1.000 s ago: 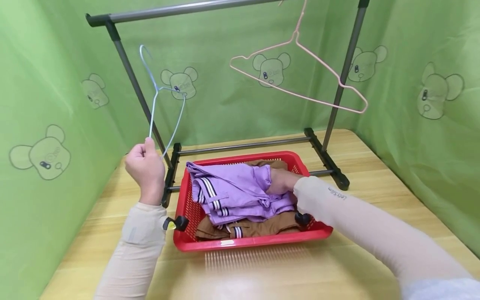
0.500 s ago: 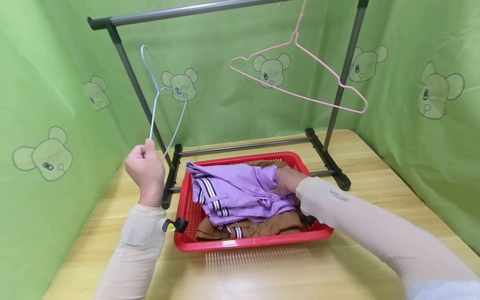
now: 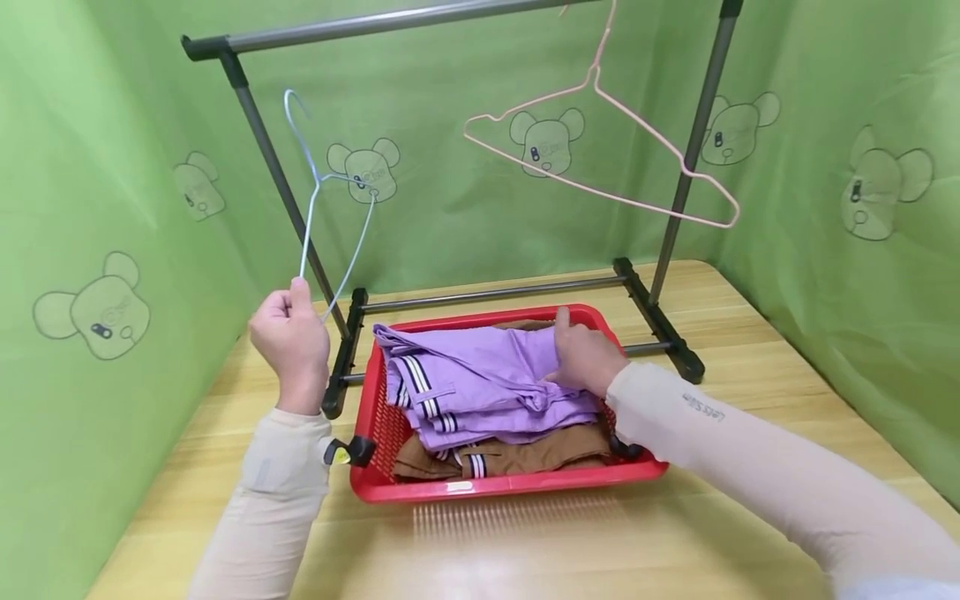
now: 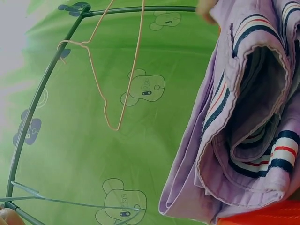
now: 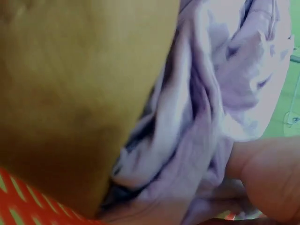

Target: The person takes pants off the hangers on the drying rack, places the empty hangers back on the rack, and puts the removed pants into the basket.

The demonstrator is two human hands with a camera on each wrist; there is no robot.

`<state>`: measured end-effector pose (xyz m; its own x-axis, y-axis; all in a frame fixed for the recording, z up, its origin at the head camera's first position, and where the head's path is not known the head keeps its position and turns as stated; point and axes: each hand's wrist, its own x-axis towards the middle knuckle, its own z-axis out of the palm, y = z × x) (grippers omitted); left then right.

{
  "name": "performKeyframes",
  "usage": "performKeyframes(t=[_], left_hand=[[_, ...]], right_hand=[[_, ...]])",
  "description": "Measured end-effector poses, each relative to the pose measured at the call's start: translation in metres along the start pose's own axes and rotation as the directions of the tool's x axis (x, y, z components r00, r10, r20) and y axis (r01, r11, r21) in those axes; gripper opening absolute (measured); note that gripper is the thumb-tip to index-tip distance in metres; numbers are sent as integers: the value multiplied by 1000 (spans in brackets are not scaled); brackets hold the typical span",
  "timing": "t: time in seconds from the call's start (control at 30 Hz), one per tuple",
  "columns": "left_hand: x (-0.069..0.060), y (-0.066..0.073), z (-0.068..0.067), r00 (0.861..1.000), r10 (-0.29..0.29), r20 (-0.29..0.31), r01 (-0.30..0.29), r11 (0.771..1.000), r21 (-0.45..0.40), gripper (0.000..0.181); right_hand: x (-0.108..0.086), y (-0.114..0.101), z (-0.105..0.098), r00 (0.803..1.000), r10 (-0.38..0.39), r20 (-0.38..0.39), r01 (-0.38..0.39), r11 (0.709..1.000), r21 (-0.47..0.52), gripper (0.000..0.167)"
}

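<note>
My left hand (image 3: 294, 337) grips a pale blue wire hanger (image 3: 309, 212) by its lower end, left of the basket. The hanger's hook points up. Folded purple pants (image 3: 472, 358) with navy-and-white striped bands lie on top inside a red plastic basket (image 3: 547, 482). At their right end, my right hand (image 3: 588, 354) touches the cloth with thumb and a finger spread apart; its other fingers are hidden. Brown striped clothing (image 3: 517, 454) lies beneath the purple pants. In the right wrist view, purple cloth (image 5: 201, 93) bunches beside part of the right hand (image 5: 274, 180).
A dark metal clothes rack (image 3: 412, 18) stands behind the basket on the wooden table (image 3: 270, 500). A pink wire hanger (image 3: 600, 187) hangs from its bar. Green fabric (image 3: 442, 233) with printed bear heads encloses the table on the sides and back.
My right hand has drawn rightward from the purple pants' end, and its thumb and a finger now show. The pants stay in place. My left hand still holds the blue hanger.
</note>
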<state>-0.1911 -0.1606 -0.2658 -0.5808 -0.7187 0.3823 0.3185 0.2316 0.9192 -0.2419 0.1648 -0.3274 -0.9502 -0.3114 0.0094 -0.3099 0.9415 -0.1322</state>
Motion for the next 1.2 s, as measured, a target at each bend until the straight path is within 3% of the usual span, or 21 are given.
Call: performKeyframes(t=[0.2,0.37,0.8,1.2], left_hand=[[2,0,-2,1000,10,14,-10,1000,-8,42],[2,0,-2,1000,16,10,-16,1000,-14,42],[2,1,-5,1000,17,14,-17,999,-40,40],[4,5,-3,999,52,10,-52,997,-63,42]], right_hand=[[-1,1,-5,998,-47,32,49,998,-51,82],[-1,6,-8,995,-70,69,70,998,-1,84],[-6,13,-22,995,-81,57,74,991,116,78],[-9,28,-41,994,-102,39,89,961,260,28]])
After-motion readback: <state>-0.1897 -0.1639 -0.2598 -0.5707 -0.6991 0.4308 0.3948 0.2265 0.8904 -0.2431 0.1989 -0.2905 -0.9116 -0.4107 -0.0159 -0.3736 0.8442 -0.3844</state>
